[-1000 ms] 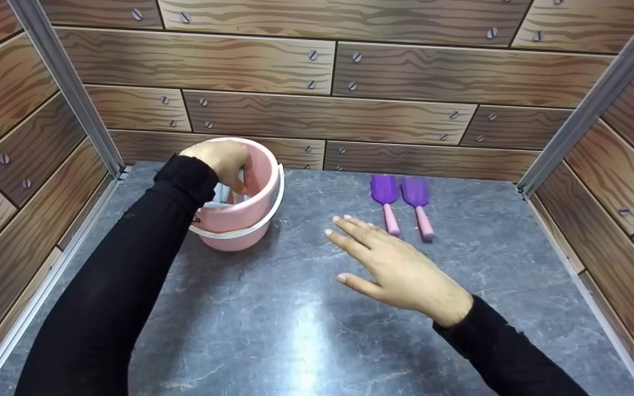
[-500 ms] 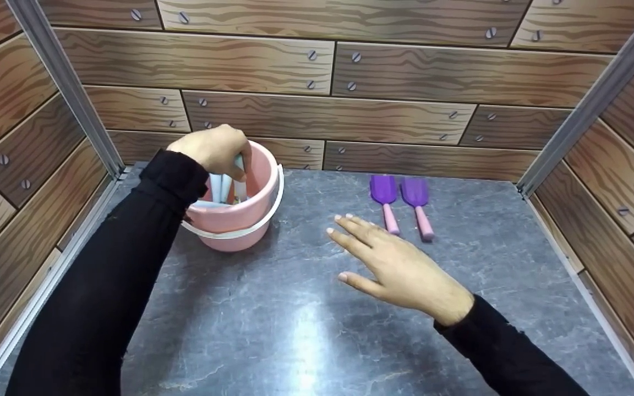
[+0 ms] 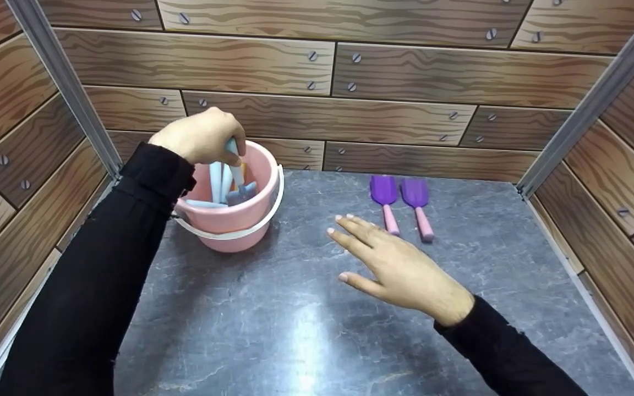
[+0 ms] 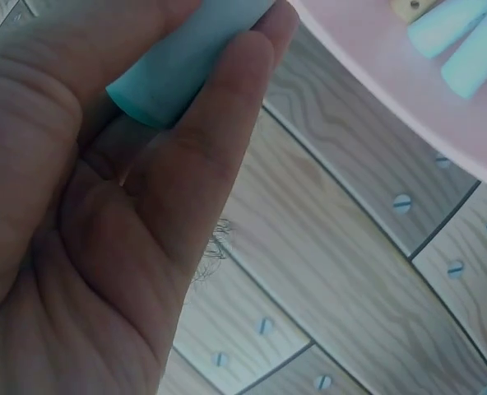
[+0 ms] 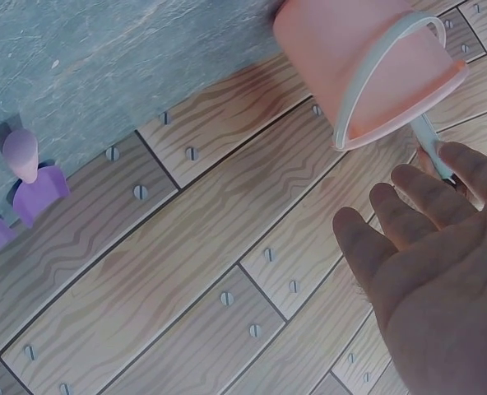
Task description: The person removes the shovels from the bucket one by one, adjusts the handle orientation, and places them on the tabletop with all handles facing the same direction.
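My left hand (image 3: 202,135) is above the pink bucket (image 3: 229,223) and pinches the light blue handle (image 4: 186,62) of a hand tool. The tool's wide blue-grey head (image 3: 241,193) is still within the bucket; its exact kind is hard to tell. Beside it in the bucket stand other light blue handles (image 3: 216,181), and something orange shows behind them. My right hand (image 3: 399,264) is held palm down over the grey surface with its fingers straight and spread, holding nothing. Two purple scoops (image 3: 384,190) with pink handles lie just beyond its fingers.
The grey marbled tabletop (image 3: 273,330) is enclosed by wood-patterned walls (image 3: 405,71) at the back and on both sides. Metal posts (image 3: 69,88) stand at the rear corners. A white carrying handle (image 3: 240,233) hangs down across the bucket's front.
My left hand has risen from inside the bucket and shifted a little left, drawing the blue-handled tool upward so its head now shows. My right hand and the purple scoops stay where they were.
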A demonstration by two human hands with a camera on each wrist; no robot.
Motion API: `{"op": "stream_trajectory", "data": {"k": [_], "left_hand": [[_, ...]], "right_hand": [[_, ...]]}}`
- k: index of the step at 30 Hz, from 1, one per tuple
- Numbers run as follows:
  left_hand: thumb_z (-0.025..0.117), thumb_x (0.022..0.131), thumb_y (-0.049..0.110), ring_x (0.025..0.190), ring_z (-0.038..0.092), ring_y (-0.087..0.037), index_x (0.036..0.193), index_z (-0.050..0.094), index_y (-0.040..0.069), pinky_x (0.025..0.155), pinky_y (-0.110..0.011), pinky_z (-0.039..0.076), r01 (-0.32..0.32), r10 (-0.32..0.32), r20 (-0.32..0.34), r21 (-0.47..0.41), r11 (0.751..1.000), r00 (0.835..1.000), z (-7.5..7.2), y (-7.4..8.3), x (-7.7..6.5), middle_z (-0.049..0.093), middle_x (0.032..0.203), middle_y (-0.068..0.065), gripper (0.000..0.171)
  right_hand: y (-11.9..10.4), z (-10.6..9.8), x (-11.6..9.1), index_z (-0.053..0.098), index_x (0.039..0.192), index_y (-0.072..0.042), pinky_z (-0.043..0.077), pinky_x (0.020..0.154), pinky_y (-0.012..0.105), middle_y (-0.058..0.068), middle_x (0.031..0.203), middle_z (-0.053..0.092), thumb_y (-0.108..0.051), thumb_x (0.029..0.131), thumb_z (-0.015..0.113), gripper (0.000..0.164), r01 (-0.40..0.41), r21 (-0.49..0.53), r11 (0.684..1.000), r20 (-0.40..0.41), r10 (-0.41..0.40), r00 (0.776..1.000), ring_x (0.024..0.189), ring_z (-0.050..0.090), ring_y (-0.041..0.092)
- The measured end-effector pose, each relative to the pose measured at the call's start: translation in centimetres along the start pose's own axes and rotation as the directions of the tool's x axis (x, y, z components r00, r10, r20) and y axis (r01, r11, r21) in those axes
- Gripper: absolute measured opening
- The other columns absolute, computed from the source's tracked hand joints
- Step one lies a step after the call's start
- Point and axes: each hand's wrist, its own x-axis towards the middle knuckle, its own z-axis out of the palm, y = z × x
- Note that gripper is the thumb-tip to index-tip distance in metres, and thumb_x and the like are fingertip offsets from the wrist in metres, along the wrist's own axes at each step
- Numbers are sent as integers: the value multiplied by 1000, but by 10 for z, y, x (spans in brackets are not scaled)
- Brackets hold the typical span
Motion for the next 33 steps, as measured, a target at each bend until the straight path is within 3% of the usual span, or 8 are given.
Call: {"op": "stream_trajectory", "data": {"k": [5, 10, 17, 22, 28, 33], "left_hand": [[86, 105, 14, 127, 75, -40, 122, 87, 4, 112, -64, 65, 32, -33, -36, -12, 999, 999, -9, 1, -3, 83, 135, -20, 19], [84, 106, 12, 124, 76, -40, 121, 87, 4, 109, -65, 66, 46, -49, -97, -29, 999, 994, -20, 1, -7, 83, 134, -21, 18], [78, 103, 11, 105, 77, -34, 119, 87, 9, 87, -57, 67, 65, -70, -183, -34, 997, 981, -31, 4, -14, 83, 117, -16, 18], [80, 109, 11, 99, 79, -33, 120, 87, 9, 84, -54, 68, 45, -52, -259, -31, 998, 964, -30, 7, -21, 85, 115, -15, 13], [79, 110, 7, 107, 79, -37, 117, 85, 6, 93, -58, 68, 21, -26, -330, -17, 1000, 944, -25, 13, -22, 87, 120, -14, 9], [76, 109, 2, 109, 78, -41, 111, 81, 2, 101, -65, 65, -20, 41, -378, 59, 998, 925, -17, 15, -16, 87, 116, -16, 6]], "right_hand": [[0, 0, 1, 42, 183, -18, 42, 144, 56, 11, 192, 39, -55, 118, 66, 78, 0, 5, 1000, -7, 0, 1000, 177, 43, 37], [1, -1, 0, 41, 184, -18, 43, 143, 58, 11, 192, 39, -56, 119, 65, 78, 1, 7, 1000, -9, -1, 1000, 177, 44, 37], [2, -1, 0, 41, 184, -18, 44, 143, 59, 12, 192, 39, -57, 119, 63, 78, 4, 5, 1000, -12, -4, 1000, 176, 45, 39], [2, -1, 0, 41, 184, -19, 43, 144, 56, 10, 193, 38, -56, 119, 64, 79, 0, -2, 1000, -16, 0, 1000, 177, 44, 38], [2, -2, 0, 42, 183, -19, 44, 143, 57, 10, 192, 39, -54, 118, 68, 79, -16, 4, 1000, -20, 16, 1000, 176, 45, 38], [3, -1, 0, 43, 183, -17, 45, 142, 58, 13, 191, 42, -54, 118, 68, 79, -15, -3, 1000, -38, 15, 999, 176, 45, 38]]}}
